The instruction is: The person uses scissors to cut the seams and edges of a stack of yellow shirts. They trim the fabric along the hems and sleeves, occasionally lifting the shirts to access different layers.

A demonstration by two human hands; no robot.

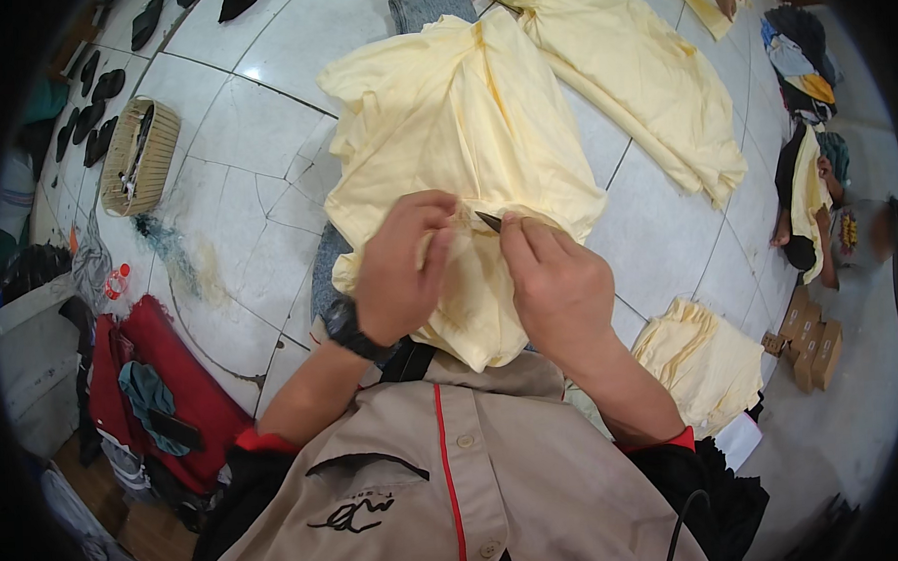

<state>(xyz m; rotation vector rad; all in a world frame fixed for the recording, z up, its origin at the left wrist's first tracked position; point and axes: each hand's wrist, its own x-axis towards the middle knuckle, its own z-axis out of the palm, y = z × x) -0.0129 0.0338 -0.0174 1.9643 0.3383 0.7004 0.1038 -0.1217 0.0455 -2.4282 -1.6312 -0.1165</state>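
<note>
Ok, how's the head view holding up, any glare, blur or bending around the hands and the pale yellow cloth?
Head view: the left hand, the right hand and the pale yellow cotton garment are sharp and evenly lit; one small glare spot on the white tiled floor; tile seams bow toward the rim; corners black.

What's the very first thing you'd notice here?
The big pale yellow garment spread over the person's lap in the middle. Both hands pinch its edge: the left hand grips the cloth, while the right hand holds a small dark tool. More yellow pieces lie folded at the right.
</note>
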